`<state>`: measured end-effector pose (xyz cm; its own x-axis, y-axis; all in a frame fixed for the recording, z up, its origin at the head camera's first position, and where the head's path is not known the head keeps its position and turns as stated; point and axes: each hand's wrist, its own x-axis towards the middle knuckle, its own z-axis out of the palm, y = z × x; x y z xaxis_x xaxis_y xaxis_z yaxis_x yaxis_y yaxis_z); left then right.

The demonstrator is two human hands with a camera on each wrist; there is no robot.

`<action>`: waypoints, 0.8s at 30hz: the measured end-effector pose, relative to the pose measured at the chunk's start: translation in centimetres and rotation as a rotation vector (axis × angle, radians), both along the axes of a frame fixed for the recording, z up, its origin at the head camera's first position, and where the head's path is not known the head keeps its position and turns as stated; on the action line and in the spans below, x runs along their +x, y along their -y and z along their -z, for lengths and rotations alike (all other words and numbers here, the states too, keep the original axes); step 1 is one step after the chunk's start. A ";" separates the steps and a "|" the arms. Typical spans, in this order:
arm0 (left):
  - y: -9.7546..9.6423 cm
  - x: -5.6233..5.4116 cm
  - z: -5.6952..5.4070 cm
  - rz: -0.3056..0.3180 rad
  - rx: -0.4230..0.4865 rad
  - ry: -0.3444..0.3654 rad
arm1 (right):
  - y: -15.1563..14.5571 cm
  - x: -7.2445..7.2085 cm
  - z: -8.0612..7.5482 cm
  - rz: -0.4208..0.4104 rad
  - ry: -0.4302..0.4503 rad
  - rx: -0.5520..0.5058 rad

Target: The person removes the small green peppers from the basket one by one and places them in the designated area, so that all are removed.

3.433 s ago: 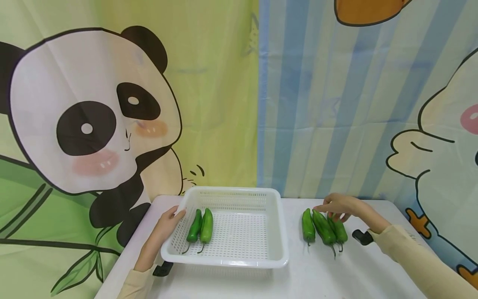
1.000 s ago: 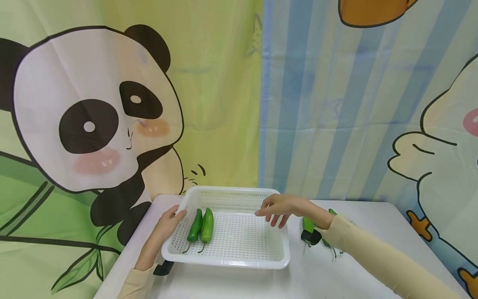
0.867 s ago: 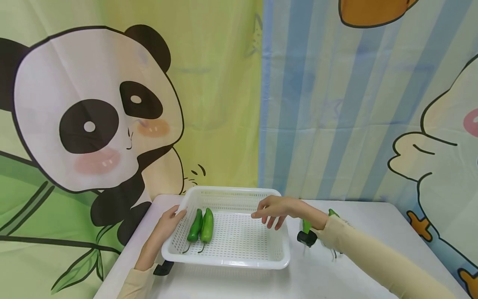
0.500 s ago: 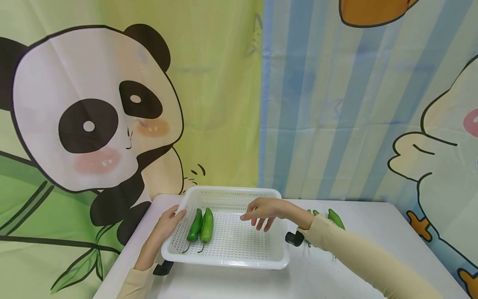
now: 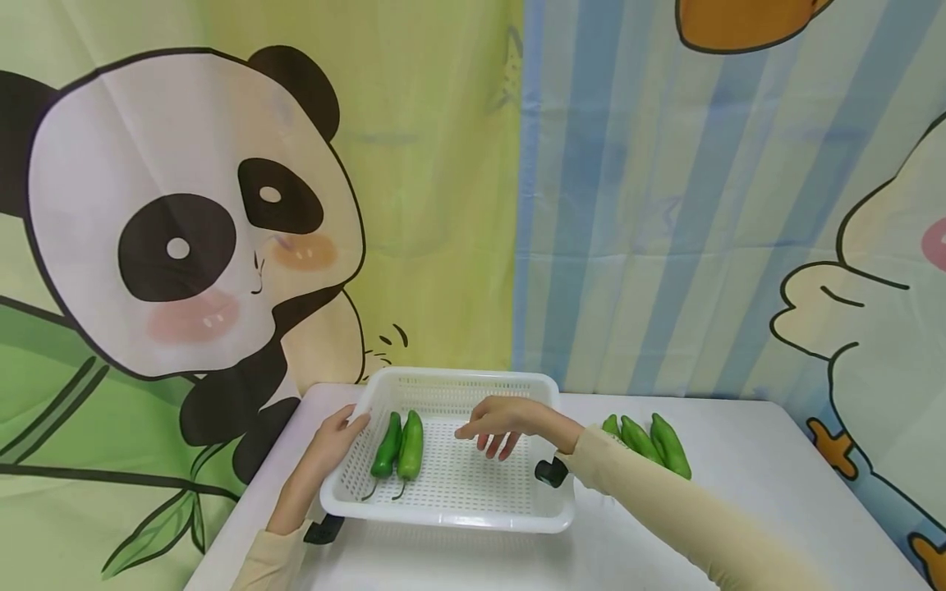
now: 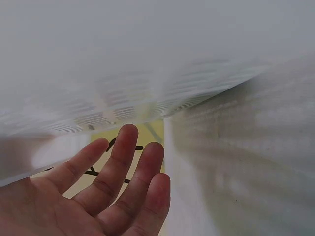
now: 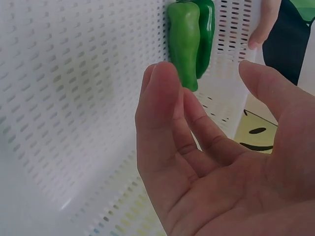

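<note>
A white perforated plastic basket stands on the table, with two green peppers side by side in its left part. My left hand holds the basket's left rim. Its thumb lies over the inner side, and the other fingers extend loosely outside the wall. Above the basket's middle hovers my right hand, to the right of those peppers. Its fingers are loosely bent and hold nothing. On the table right of the basket lie three more green peppers, partly covered by my right sleeve.
The white table reaches back to a printed curtain with a panda on it. My right forearm crosses over the basket's right rim. A black wrist camera sits under that wrist.
My right hand has left the three peppers on the table and moved left over the basket, drifting further left in the last second. Left hand, basket and its two peppers stay put.
</note>
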<state>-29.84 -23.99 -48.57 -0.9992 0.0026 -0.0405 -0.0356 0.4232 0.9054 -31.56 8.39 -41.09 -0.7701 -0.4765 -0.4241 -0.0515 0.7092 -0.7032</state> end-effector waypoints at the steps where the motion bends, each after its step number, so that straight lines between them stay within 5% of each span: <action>1: 0.0 0.0 0.0 0.001 0.001 0.001 | 0.2 -0.1 0.1 0.000 0.000 0.002; 24: 0.1 0.0 0.1 0.004 -0.003 0.003 | 5.4 -1.4 3.3 0.051 0.012 0.015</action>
